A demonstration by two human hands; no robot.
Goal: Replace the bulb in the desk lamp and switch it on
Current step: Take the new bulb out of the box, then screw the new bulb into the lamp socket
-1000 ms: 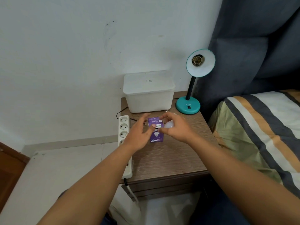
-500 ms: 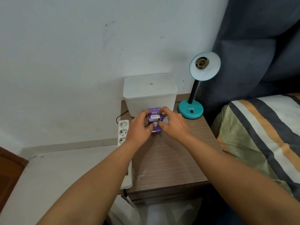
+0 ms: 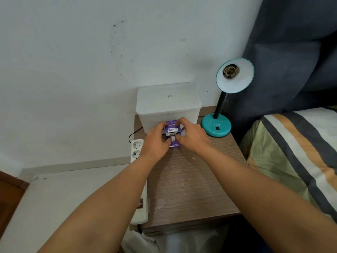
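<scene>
A teal desk lamp (image 3: pixel 216 127) stands at the back right of the wooden nightstand (image 3: pixel 189 183). Its shade (image 3: pixel 237 79) faces me and its socket (image 3: pixel 230 70) holds no bulb. A purple bulb box (image 3: pixel 172 133) stands upright on the nightstand in front of a white tub. My left hand (image 3: pixel 155 143) grips the box's left side and my right hand (image 3: pixel 193 137) its right side and top. A white bulb (image 3: pixel 182 132) peeks out under my right fingers beside the box. I cannot tell whether the right hand also holds it.
A white lidded plastic tub (image 3: pixel 168 105) sits against the wall behind the box. A white power strip (image 3: pixel 136 150) runs along the nightstand's left edge with a black cable. A striped bed (image 3: pixel 295 152) lies to the right, and a dark headboard (image 3: pixel 291 52) rises behind the lamp.
The box lay flat on the nightstand a second ago. Both hands have stood it upright and shifted it back toward the tub. The camera view has tilted slightly.
</scene>
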